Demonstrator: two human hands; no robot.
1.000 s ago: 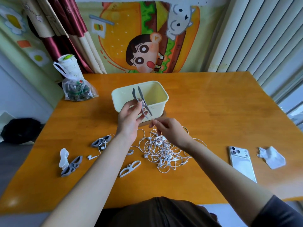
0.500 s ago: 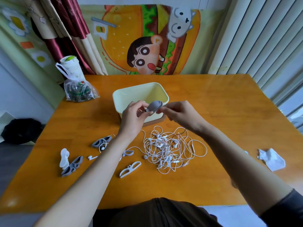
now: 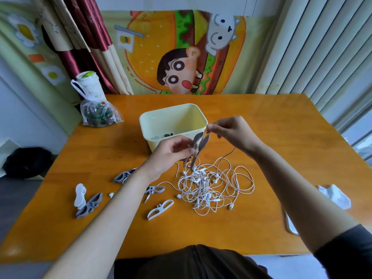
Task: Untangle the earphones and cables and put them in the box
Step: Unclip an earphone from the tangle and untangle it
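Mid-frame, L hand (image 3: 171, 153) grips grey clip (image 3: 199, 144); R hand (image 3: 231, 131) pinches cord (image 3: 226, 156) above it. Wind w/ steady tension, cord clear of tangle (image 3: 209, 188).

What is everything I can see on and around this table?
table: one, orange wood, fills the view
box: one, pale yellow, back centre of the table
tangle of earphones and cables: one heap, white, in front of the box
grey winders: three, grey, on the table left of the tangle
white winders: two, white, near left
plastic bag: one, clear, far left corner
tissue: one, white, crumpled, right side
phone: one, pale, mostly hidden by the right arm
black bag: one, black, floor at left
left hand: holds the held winder, grey
right hand: pinches a cable above it
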